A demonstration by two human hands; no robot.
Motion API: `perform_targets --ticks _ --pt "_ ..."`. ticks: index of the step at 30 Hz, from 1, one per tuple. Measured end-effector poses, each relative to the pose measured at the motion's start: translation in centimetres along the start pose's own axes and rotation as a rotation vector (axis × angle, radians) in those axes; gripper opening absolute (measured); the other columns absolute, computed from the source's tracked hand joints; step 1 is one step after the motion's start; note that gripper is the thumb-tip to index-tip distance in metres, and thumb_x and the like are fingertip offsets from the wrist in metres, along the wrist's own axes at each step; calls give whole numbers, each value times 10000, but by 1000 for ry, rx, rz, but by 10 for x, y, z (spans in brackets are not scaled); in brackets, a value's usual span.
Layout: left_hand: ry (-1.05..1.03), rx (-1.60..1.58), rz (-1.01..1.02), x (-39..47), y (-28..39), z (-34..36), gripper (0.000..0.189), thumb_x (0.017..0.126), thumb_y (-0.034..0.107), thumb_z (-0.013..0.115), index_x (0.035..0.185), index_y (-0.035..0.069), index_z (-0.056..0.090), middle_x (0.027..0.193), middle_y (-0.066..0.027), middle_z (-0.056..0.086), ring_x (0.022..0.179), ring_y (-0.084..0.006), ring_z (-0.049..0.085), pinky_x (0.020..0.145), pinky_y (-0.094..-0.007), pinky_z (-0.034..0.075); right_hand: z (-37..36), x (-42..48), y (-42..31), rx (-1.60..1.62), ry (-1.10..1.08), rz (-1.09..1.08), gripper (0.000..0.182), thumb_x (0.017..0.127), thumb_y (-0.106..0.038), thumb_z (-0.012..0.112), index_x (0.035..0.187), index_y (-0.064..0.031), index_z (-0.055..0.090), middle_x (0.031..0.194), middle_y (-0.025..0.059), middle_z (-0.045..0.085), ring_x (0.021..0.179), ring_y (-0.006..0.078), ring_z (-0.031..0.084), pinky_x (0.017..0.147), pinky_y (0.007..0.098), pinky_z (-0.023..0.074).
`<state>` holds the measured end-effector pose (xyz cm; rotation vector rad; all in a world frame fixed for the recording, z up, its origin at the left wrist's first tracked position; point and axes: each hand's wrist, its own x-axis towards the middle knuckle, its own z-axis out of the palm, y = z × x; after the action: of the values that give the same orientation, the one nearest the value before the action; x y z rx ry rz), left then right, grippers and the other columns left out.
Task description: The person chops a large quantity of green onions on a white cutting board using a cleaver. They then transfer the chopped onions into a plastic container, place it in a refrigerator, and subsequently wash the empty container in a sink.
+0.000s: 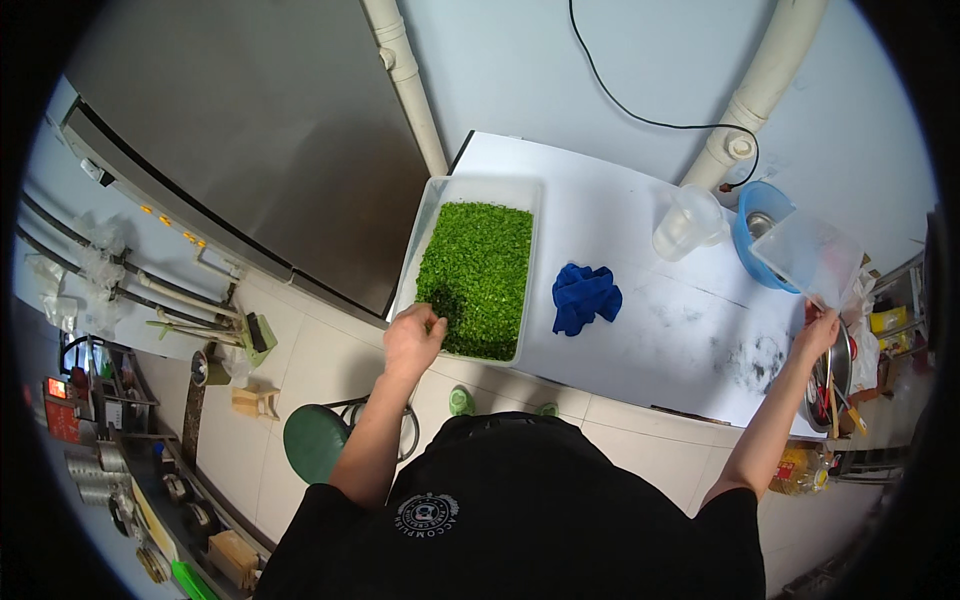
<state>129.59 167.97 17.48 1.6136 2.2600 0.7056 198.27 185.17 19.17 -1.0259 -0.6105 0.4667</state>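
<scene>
A translucent plastic tub (529, 247) full of chopped green onions (480, 262) sits at the left end of the white table. My left hand (415, 341), its fingers curled, is over the tub's near left corner; whether it grips the rim cannot be told. Far to the right, my right hand (817, 330) holds a clear plastic piece (810, 251), perhaps a lid or shallow container, by its near edge. That piece is raised and partly overlaps a light blue basin (750, 225) with a metal bowl (761, 223) inside.
A crumpled blue cloth (586, 298) lies mid-table (645, 337), and a clear plastic jug (686, 223) stands behind it. At the right end is a metal basin (844, 367) with utensils. A green stool (315, 444) stands at left. A black cable (637, 116) hangs along the wall.
</scene>
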Motion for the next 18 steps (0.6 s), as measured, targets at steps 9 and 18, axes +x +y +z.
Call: perform_targets --ticks 9,18 --pt "144 -79 187 9 -40 -13 252 718 11 586 964 61 597 1179 -145 578 1115 -324 523 942 -389 424 158 -205 -160 -649 -228 -805 51 866 -31 544 831 -3 519 755 18 505 624 81 435 563 226 378" --pt "151 -352 7 29 -100 -15 241 816 122 600 1042 40 623 1057 -161 631 940 -308 613 837 -359 477 283 -365 -108 -646 -1032 -1070 189 606 26 611 730 -39 483 753 133 516 674 308 518 541 392 438"
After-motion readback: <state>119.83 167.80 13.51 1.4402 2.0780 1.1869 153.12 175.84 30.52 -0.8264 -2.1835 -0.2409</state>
